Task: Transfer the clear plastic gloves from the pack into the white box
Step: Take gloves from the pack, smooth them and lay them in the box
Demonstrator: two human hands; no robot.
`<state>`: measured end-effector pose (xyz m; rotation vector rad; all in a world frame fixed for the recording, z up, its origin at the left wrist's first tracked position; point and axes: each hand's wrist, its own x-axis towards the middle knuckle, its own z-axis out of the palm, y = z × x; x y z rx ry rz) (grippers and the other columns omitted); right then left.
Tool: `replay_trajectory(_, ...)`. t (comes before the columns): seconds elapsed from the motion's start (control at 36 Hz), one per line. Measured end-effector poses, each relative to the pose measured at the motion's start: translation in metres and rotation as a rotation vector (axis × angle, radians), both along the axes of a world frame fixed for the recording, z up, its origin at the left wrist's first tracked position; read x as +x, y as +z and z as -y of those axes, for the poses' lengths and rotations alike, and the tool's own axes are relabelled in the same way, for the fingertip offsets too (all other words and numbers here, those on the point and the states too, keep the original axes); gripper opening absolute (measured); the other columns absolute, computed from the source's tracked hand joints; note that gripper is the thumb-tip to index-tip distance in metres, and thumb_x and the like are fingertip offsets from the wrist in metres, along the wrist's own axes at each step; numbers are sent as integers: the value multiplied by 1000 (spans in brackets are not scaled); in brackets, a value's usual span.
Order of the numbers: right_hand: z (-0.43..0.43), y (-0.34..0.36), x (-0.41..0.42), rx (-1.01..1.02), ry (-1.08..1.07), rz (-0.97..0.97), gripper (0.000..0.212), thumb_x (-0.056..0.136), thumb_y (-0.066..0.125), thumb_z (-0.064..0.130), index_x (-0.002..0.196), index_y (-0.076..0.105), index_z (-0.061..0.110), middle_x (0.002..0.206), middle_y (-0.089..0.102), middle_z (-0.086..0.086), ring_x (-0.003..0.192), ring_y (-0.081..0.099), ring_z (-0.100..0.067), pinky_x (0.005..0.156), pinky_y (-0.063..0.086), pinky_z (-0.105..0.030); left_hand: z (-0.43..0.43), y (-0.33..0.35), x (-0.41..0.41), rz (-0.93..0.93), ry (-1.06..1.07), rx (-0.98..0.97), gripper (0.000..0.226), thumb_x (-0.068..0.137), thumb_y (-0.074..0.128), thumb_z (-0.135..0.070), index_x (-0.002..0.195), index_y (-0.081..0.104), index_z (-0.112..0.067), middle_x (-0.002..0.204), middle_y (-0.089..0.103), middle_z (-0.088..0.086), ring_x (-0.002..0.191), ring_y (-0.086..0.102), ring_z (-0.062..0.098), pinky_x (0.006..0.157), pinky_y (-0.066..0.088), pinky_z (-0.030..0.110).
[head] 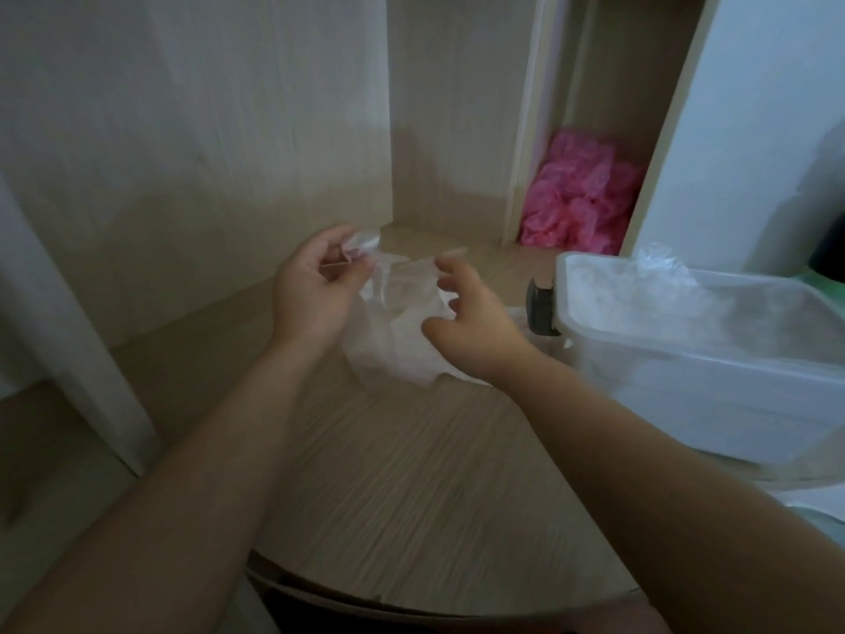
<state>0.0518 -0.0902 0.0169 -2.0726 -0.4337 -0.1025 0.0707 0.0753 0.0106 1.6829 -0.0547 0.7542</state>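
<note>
A crumpled clear pack of plastic gloves (400, 327) lies on the wooden tabletop between my hands. My left hand (315, 290) pinches the pack's upper edge, lifting a bit of clear film near the fingertips. My right hand (466, 320) hovers at the pack's right side with fingers spread and loosely bent, holding nothing that I can make out. The white box (713, 372) stands at the right, open at the top, with clear gloves (658, 267) piled inside and poking above its far rim.
A heap of pink plastic (580, 194) fills a narrow cubby at the back. Wooden panels wall in the left and back. A dark latch (542, 308) sticks out of the box's left end. The table's rounded front edge (411, 601) curves below my forearms.
</note>
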Motion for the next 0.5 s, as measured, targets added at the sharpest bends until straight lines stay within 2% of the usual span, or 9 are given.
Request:
replay_trajectory(0.08,-3,13,-2,126,35,-51,64,86,65,25,142,33,25,136,46,0,121,48,-18,90,46,-31,9,14,-7,15,-104,16,29,83,71,-11,102,63,-32,89,66,-7,80,62,2,74,49,15)
replay_trajectory(0.17,-3,22,-4,87,80,-125,69,83,68,41,141,35,23,124,57,0,108,56,-13,82,46,-24,18,26,-12,25,-217,-103,23,85,67,-7,97,65,-26,78,68,-12,72,64,-1,69,50,17)
replay_trajectory(0.22,-1,25,-5,34,66,-100,65,84,67,39,139,41,18,122,61,-1,102,59,-12,75,46,-19,21,31,-12,12,-265,-206,17,88,64,-7,99,66,-20,78,69,-12,72,66,0,66,51,17)
replay_trajectory(0.28,4,28,-7,45,45,-72,58,84,68,35,135,46,16,119,64,-1,96,61,-11,76,48,-20,23,36,-12,14,-304,-335,12,90,62,-7,97,66,-14,76,68,-9,69,65,3,64,50,18)
replay_trajectory(0.33,9,33,-10,111,73,-117,59,83,70,37,134,46,19,115,65,0,93,61,-9,79,50,-21,26,41,-11,26,-316,-426,10,91,60,-7,85,64,-13,67,62,-5,62,60,6,61,49,22)
replay_trajectory(0.36,13,35,-12,127,96,-144,59,82,70,37,133,48,20,113,65,1,94,62,-9,81,51,-23,28,43,-10,24,-285,-443,18,92,60,-9,75,62,-15,63,59,-5,59,57,7,60,48,23)
replay_trajectory(0.42,17,40,-15,108,125,-143,41,82,71,31,119,58,18,103,66,0,88,62,-10,80,52,-26,34,46,-9,6,-194,-480,30,93,60,-12,63,54,-15,58,55,-3,55,50,10,57,44,24)
replay_trajectory(0.47,21,46,-16,159,100,-105,10,85,69,17,94,66,15,83,66,0,74,60,-10,74,54,-29,41,50,-6,-23,-96,-526,31,93,61,-16,64,50,-15,56,49,-1,53,45,12,55,40,25)
replay_trajectory(0.5,25,50,-16,238,77,-108,2,85,67,11,85,67,13,74,64,0,67,59,-10,70,54,-28,44,52,-5,-28,-56,-535,29,92,62,-19,66,51,-15,57,49,-1,53,46,12,55,41,25)
